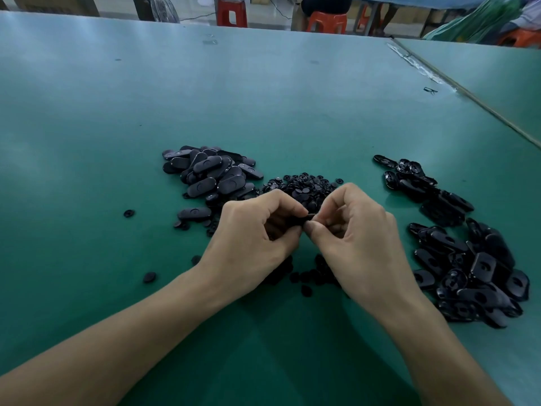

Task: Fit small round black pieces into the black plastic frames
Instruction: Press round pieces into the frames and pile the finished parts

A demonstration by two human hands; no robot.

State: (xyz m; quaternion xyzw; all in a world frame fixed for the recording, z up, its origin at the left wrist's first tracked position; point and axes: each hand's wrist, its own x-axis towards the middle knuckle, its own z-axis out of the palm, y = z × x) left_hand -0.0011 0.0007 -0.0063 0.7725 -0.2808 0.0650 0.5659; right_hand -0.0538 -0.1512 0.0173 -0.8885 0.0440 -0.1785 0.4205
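My left hand (pixel 251 238) and my right hand (pixel 360 230) meet above the green table (pixel 263 98), fingers curled. Between their fingertips sits a small black piece (pixel 306 220), mostly hidden; I cannot tell whether it is a frame, a round piece or both. Just behind the hands lies a heap of small round black pieces (pixel 304 186). A pile of oval black frames (pixel 210 174) lies at the left. Another pile of black frames (pixel 474 276) lies at the right, with a smaller group (pixel 421 186) behind it.
Loose round pieces lie scattered near my left wrist (pixel 150 277) and under my hands (pixel 307 278). One lone piece (pixel 129 213) sits further left. A seam with tape (pixel 421 65) joins a second table at the right. Red stools (pixel 326 22) and a seated person are beyond the far edge.
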